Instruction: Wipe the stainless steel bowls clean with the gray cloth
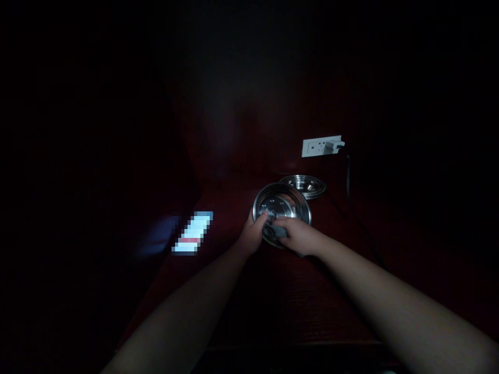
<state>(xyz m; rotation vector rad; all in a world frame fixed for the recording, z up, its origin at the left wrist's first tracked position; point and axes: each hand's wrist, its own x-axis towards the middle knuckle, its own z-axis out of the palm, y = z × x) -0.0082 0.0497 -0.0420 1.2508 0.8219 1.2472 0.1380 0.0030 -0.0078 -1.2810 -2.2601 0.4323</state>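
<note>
A shiny steel bowl [286, 195] is tilted toward me above the dark red table, its inside facing the camera. My left hand [254, 231] grips its left rim, thumb over the edge and the other fingers hidden behind. My right hand [298, 234] is closed on a dark grey cloth [278, 231], pressed at the bowl's near inner side. Just behind the bowl, a stack of round steel dishes [306, 186] lies on the table, partly covered by the bowl.
On the left of the red table [304, 301] lies a lit, blurred-out phone screen [193, 234]. A white wall socket [322, 146] with a plug sits at the back right. From it a dark cable [348, 179] hangs down. The surroundings are very dark.
</note>
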